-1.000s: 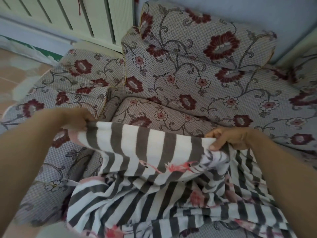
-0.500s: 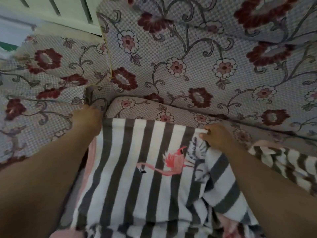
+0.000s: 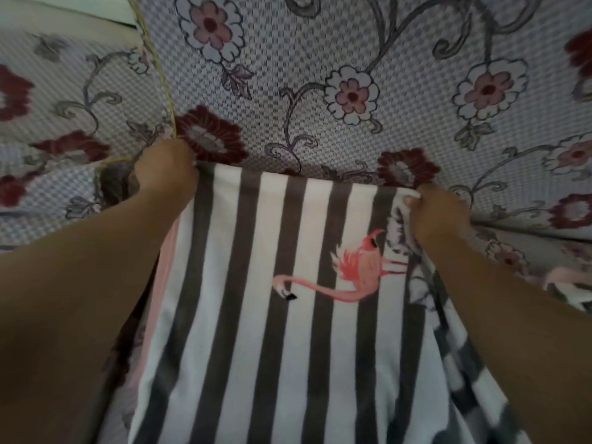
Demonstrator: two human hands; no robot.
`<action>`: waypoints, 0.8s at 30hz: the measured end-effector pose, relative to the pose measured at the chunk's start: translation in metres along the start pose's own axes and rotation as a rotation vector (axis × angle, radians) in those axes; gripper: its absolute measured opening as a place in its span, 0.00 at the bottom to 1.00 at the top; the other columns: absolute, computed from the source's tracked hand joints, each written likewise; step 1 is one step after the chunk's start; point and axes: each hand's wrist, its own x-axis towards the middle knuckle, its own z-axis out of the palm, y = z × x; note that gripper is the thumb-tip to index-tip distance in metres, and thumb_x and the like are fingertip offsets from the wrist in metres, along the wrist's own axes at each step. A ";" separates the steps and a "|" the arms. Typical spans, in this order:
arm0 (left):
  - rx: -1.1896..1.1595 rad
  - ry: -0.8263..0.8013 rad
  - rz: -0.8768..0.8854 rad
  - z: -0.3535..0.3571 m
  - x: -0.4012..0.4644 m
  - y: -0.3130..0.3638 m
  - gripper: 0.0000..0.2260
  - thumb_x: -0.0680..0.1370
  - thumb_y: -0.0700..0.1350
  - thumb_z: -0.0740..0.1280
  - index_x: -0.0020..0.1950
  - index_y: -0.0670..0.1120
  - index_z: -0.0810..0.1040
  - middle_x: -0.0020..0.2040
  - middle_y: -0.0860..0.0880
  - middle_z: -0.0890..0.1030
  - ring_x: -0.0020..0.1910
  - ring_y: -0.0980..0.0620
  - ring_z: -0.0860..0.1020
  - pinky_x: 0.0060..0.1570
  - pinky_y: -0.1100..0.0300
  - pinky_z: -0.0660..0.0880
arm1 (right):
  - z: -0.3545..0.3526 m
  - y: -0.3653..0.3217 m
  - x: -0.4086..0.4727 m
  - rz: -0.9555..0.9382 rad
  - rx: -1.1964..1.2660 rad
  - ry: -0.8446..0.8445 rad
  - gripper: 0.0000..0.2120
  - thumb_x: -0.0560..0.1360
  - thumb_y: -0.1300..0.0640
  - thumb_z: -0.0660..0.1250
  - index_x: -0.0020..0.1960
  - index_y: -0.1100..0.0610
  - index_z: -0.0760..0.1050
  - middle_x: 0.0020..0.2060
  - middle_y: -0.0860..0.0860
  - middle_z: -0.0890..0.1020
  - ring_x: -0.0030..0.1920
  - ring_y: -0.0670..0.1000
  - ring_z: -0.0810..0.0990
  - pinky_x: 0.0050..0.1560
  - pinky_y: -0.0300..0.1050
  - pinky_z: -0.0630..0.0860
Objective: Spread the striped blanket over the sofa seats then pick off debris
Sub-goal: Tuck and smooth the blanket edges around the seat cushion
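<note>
Both hands pinch the top hem of the striped blanket (image 3: 288, 315) and hold it against the foot of the floral sofa backrest (image 3: 320, 75). The left hand (image 3: 165, 173) has its fingers curled round the blanket's corner, right where the backrest meets the armrest (image 3: 64, 123). The right hand (image 3: 435, 213) grips the hem further along, thumb on top. Between the two hands the fabric lies taut and flat over the seat, its flamingo print (image 3: 349, 274) smooth. To the right of the right hand the blanket is bunched and crumpled. To do this step well, the hem likely needs to sit straight along the seat-back crease, perhaps tucked in slightly so it does not slide forward. The right hand should then probably work rightward along the hem to draw out the bunched part. Debris cannot be made out yet.
</note>
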 end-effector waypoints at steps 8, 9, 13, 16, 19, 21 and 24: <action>-0.172 0.015 -0.101 0.035 0.015 0.006 0.14 0.77 0.41 0.62 0.58 0.33 0.72 0.57 0.31 0.76 0.56 0.31 0.76 0.55 0.43 0.74 | 0.030 -0.017 0.024 0.019 0.005 -0.013 0.14 0.78 0.52 0.63 0.54 0.63 0.76 0.52 0.64 0.80 0.56 0.64 0.77 0.57 0.55 0.70; -0.223 -0.035 -0.127 0.042 0.006 0.011 0.19 0.78 0.43 0.61 0.64 0.33 0.66 0.61 0.31 0.73 0.60 0.31 0.73 0.59 0.43 0.71 | 0.034 -0.017 0.024 0.022 0.007 -0.021 0.14 0.78 0.52 0.63 0.54 0.63 0.76 0.52 0.64 0.80 0.55 0.65 0.77 0.56 0.55 0.70; -0.315 -0.113 -0.083 0.073 -0.016 0.018 0.21 0.78 0.47 0.57 0.66 0.36 0.62 0.64 0.34 0.70 0.63 0.35 0.71 0.63 0.46 0.68 | 0.040 -0.021 0.028 0.016 -0.053 0.012 0.15 0.78 0.51 0.64 0.52 0.64 0.77 0.50 0.65 0.81 0.54 0.65 0.78 0.54 0.54 0.71; -0.341 -0.146 -0.124 0.082 -0.010 0.012 0.22 0.77 0.49 0.57 0.67 0.38 0.66 0.69 0.38 0.67 0.66 0.38 0.68 0.64 0.46 0.66 | 0.046 -0.025 0.030 0.040 -0.074 0.028 0.17 0.75 0.49 0.68 0.49 0.63 0.80 0.48 0.64 0.82 0.52 0.64 0.80 0.54 0.53 0.71; -0.274 -0.198 -0.060 0.083 -0.005 0.008 0.21 0.79 0.50 0.56 0.67 0.39 0.68 0.68 0.36 0.67 0.66 0.37 0.68 0.64 0.47 0.66 | 0.048 -0.027 0.029 0.089 -0.073 0.008 0.19 0.72 0.46 0.70 0.49 0.62 0.81 0.48 0.63 0.82 0.51 0.63 0.80 0.56 0.52 0.70; -0.265 -0.250 -0.031 0.073 -0.003 0.005 0.20 0.80 0.49 0.56 0.67 0.38 0.67 0.68 0.36 0.68 0.66 0.35 0.69 0.63 0.48 0.67 | 0.040 -0.029 0.026 0.114 -0.089 -0.028 0.20 0.72 0.45 0.70 0.51 0.63 0.79 0.50 0.63 0.82 0.53 0.63 0.79 0.57 0.53 0.69; -0.222 -0.224 0.038 0.059 -0.006 -0.004 0.19 0.79 0.47 0.59 0.66 0.37 0.69 0.64 0.35 0.72 0.62 0.34 0.71 0.62 0.47 0.69 | 0.024 -0.045 0.013 -0.016 -0.102 0.066 0.19 0.69 0.50 0.72 0.52 0.63 0.77 0.53 0.64 0.79 0.56 0.64 0.75 0.57 0.56 0.69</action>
